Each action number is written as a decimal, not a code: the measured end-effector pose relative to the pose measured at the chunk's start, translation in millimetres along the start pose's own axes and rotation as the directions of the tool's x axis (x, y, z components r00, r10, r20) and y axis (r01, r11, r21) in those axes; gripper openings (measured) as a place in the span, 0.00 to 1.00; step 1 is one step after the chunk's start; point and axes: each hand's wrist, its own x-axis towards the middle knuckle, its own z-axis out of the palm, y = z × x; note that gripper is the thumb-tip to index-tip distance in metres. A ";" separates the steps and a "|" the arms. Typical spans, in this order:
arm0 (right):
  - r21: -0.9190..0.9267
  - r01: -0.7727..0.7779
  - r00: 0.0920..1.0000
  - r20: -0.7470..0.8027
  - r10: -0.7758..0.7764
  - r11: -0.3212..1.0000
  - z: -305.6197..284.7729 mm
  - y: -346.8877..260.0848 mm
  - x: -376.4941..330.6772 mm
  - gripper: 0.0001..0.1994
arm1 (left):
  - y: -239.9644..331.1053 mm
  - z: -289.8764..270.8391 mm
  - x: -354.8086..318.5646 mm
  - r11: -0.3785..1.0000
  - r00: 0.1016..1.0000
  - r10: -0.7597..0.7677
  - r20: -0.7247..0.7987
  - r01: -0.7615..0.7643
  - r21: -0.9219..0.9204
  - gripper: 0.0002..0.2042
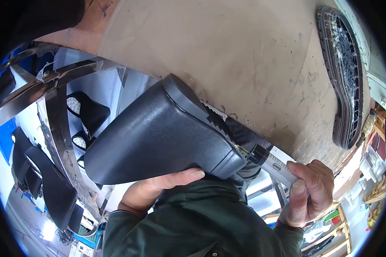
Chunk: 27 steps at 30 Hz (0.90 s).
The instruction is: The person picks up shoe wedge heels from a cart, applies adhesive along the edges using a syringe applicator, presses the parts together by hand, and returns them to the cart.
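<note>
A black boot (154,137) lies tilted in front of me, its treaded sole (197,103) turned toward the table's edge. My left hand (171,182) grips the boot from below; the thumb rests along its side and the other fingers are hidden. My right hand (309,190) is closed, thumb and fingers pinching a graduated syringe-like tube (278,166) with a dark front end. That tube's thin yellowish tip is at the sole's edge near my left thumb; whether it touches or enters the sole I cannot tell.
A worn, stained table (210,38) spans the far side. On its right lies a loose dark shoe sole (341,77) with a shiny, speckled inside. At left, several black boots (51,184) hang about a metal frame (58,107). Wooden shelving (345,231) stands lower right.
</note>
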 end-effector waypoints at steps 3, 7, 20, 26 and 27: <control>0.025 0.057 0.998 0.001 -0.057 0.998 -2.3 8.4 -6.5 0.14 | 5.4 8.2 1.1 0.980 0.997 -0.060 -0.049 0.049 -0.195 0.34; 0.088 0.133 0.991 -0.020 -0.132 0.987 -5.8 13.7 -13.1 0.13 | -2.0 4.3 3.8 0.973 0.997 0.065 -0.034 -0.071 -0.220 0.36; 0.073 0.104 0.993 -0.065 -0.099 0.992 -21.6 14.7 -50.1 0.14 | 4.8 33.6 9.0 0.859 0.952 0.211 -0.221 -0.288 -0.423 0.34; 0.098 0.086 0.993 -0.089 -0.078 0.991 -30.1 15.2 -68.0 0.14 | 6.1 37.8 4.8 0.829 0.940 0.269 -0.211 -0.337 -0.446 0.31; 0.108 0.093 0.992 -0.095 -0.083 0.990 -30.3 15.9 -70.9 0.14 | 8.1 39.9 4.4 0.832 0.940 0.270 -0.207 -0.336 -0.441 0.31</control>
